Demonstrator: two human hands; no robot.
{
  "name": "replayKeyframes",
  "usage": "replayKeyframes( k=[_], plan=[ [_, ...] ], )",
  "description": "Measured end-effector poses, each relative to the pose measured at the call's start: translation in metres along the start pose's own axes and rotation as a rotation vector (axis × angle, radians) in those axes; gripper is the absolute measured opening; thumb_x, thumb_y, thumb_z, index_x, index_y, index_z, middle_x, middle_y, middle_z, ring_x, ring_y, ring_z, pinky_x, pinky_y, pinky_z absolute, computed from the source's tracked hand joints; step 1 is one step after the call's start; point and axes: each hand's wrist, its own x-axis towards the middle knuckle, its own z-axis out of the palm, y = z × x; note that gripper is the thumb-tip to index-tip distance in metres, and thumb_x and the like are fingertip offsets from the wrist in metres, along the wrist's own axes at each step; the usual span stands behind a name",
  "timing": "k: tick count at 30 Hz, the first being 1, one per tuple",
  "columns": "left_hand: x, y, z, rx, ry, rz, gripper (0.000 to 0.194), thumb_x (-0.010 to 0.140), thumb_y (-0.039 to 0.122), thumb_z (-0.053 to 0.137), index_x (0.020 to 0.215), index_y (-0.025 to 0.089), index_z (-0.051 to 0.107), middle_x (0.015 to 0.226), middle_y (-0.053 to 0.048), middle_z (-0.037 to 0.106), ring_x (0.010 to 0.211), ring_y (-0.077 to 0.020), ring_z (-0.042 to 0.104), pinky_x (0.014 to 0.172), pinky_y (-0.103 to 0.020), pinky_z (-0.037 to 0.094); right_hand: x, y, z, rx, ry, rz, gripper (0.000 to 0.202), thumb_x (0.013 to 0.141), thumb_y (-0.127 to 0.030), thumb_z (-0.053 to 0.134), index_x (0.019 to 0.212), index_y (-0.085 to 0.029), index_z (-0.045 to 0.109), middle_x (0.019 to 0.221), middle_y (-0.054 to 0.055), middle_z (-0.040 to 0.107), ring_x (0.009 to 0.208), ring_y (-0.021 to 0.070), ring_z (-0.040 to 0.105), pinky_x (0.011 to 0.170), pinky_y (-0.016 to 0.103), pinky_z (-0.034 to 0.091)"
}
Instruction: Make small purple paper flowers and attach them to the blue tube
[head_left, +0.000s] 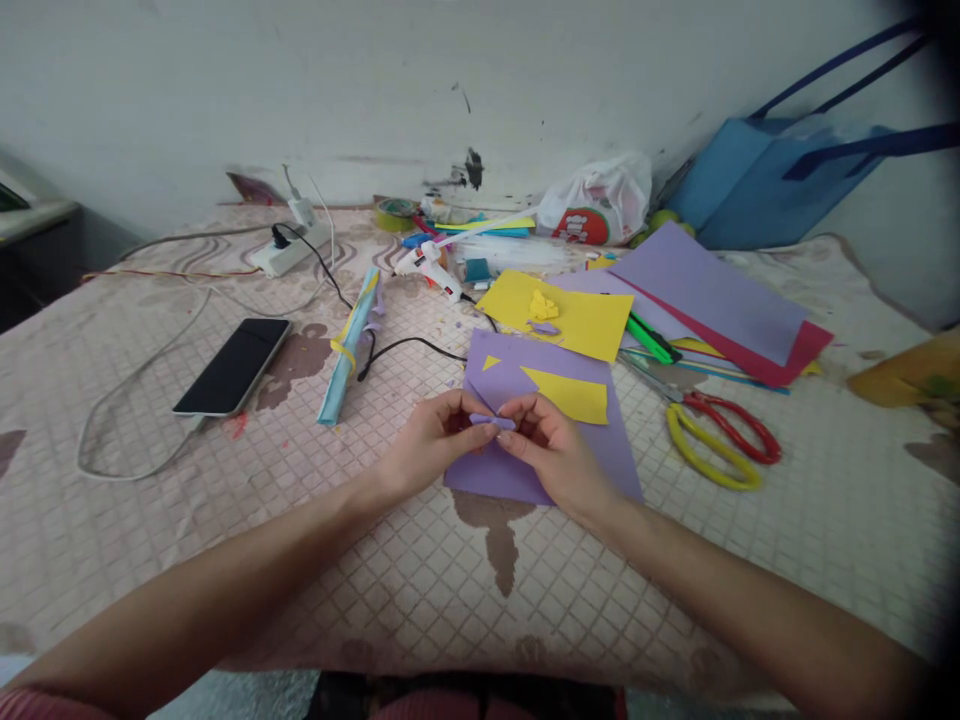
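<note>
A small purple piece (pixel 493 422) is pinched between my two hands, above a purple sheet (pixel 540 480). My left hand (pixel 442 432) grips its left end with thumb and fingers pressed together. On the other end, the thumb and fingers of my right hand (pixel 549 440) are closed. Under and behind the hands, a yellow strip (pixel 581 397) and a little yellow triangle (pixel 490 363) lie on the sheet. Farther back, a yellow sheet (pixel 585 325) bears a crumpled yellow piece (pixel 543 306) and purple scraps (pixel 545 328).
Scissors (pixel 712 440) and a green cutter (pixel 651 338) lie right. A glue gun (pixel 431 268) stands behind; a light-blue strip (pixel 345 360) and a phone (pixel 234 367) with a cable are left. Purple and red sheets, a white bag (pixel 600 195) and a blue bag (pixel 757 180) fill the back right.
</note>
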Motion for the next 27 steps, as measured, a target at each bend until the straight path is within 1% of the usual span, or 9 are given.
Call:
replayKeyframes(
  k=[3, 9, 12, 16, 18, 22, 27],
  plan=[
    [-0.0003, 0.0006, 0.0023, 0.011, 0.028, -0.015, 0.018, 0.075, 0.029, 0.067, 0.080, 0.013, 0.059, 0.067, 0.001, 0.057, 0.061, -0.0096, 0.053, 0.058, -0.022, 0.042, 0.0003, 0.0050, 0.0002, 0.078, 0.003, 0.026, 0.023, 0.071, -0.024, 0.069, 0.089, -0.025, 0.055, 0.086, -0.001, 0.053, 0.080, 0.0129, 0.052, 0.076, 0.029, 0.045],
    [-0.0001, 0.0008, 0.0033, 0.020, 0.030, 0.007, 0.017, 0.075, 0.028, 0.066, 0.078, 0.013, 0.059, 0.066, 0.001, 0.057, 0.060, -0.0091, 0.052, 0.057, -0.022, 0.042, 0.0003, 0.0055, 0.0006, 0.141, 0.023, 0.089, 0.025, 0.068, -0.021, 0.070, 0.088, -0.024, 0.055, 0.085, -0.002, 0.053, 0.079, 0.0126, 0.052, 0.075, 0.029, 0.045],
    [-0.0003, -0.0002, 0.0041, -0.022, 0.013, 0.010, 0.019, 0.074, 0.027, 0.068, 0.082, 0.012, 0.059, 0.072, -0.001, 0.061, 0.065, -0.0101, 0.056, 0.062, -0.023, 0.045, 0.0007, 0.0044, 0.0002, 0.155, 0.036, 0.098, 0.024, 0.069, -0.020, 0.069, 0.088, -0.024, 0.055, 0.082, -0.003, 0.052, 0.076, 0.0120, 0.051, 0.073, 0.028, 0.044],
    [-0.0005, -0.0006, 0.0050, -0.063, -0.011, -0.006, 0.030, 0.069, 0.026, 0.072, 0.092, 0.012, 0.059, 0.084, -0.005, 0.065, 0.076, -0.0140, 0.061, 0.070, -0.027, 0.048, 0.0014, 0.0040, -0.0006, 0.145, 0.056, 0.079, 0.023, 0.069, -0.022, 0.070, 0.087, -0.023, 0.056, 0.081, -0.003, 0.052, 0.074, 0.0120, 0.050, 0.071, 0.028, 0.044],
    [-0.0006, -0.0002, 0.0049, -0.052, 0.002, -0.019, 0.028, 0.070, 0.026, 0.072, 0.091, 0.013, 0.059, 0.082, -0.004, 0.065, 0.072, -0.0128, 0.061, 0.068, -0.026, 0.048, 0.0015, 0.0045, -0.0008, 0.142, 0.057, 0.059, 0.023, 0.069, -0.022, 0.070, 0.087, -0.024, 0.056, 0.082, -0.002, 0.052, 0.075, 0.0120, 0.050, 0.071, 0.028, 0.044],
    [-0.0010, 0.0009, 0.0044, -0.022, 0.020, -0.042, 0.021, 0.073, 0.028, 0.069, 0.082, 0.013, 0.060, 0.069, 0.000, 0.061, 0.061, -0.0095, 0.056, 0.059, -0.022, 0.045, 0.0013, 0.0062, -0.0002, 0.137, 0.057, 0.033, 0.022, 0.070, -0.021, 0.070, 0.087, -0.024, 0.056, 0.083, -0.003, 0.052, 0.075, 0.0118, 0.050, 0.072, 0.027, 0.044],
    [-0.0021, 0.0011, 0.0062, -0.041, 0.050, -0.032, 0.018, 0.074, 0.028, 0.068, 0.075, 0.013, 0.058, 0.064, 0.002, 0.058, 0.059, -0.0086, 0.053, 0.057, -0.021, 0.042, 0.0001, 0.0051, 0.0014, 0.112, 0.068, 0.038, 0.022, 0.069, -0.021, 0.069, 0.087, -0.025, 0.055, 0.085, -0.002, 0.052, 0.076, 0.0119, 0.050, 0.072, 0.026, 0.044]
  ],
)
